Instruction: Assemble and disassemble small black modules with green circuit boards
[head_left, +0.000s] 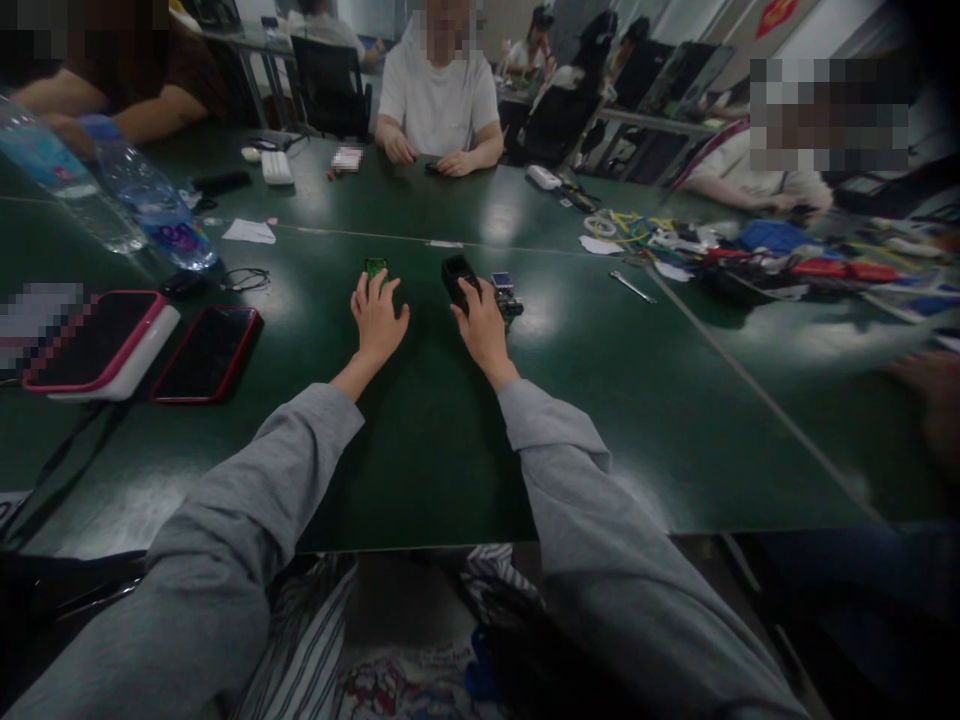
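My left hand (379,322) lies flat at frame centre, fingers spread wide, fingertips touching a green board (376,267). My right hand (480,325) is narrowed around a black box (457,276), with a small module (505,292) just beside it. Bare counter (420,440) runs toward the near edge. Two phones (206,352) sit well apart at left; a wrench (632,287) lies right.

Dark green table (420,450). Left hand (377,325), flat, fingertips touching small green circuit board (376,266). Right hand (481,325), fingers on black box (457,275); small module with blue top (504,290) just beside. Two red-edged phones (206,353) at left; water bottles (154,205) behind. Wrench (632,287) at right, near cable clutter (675,240).
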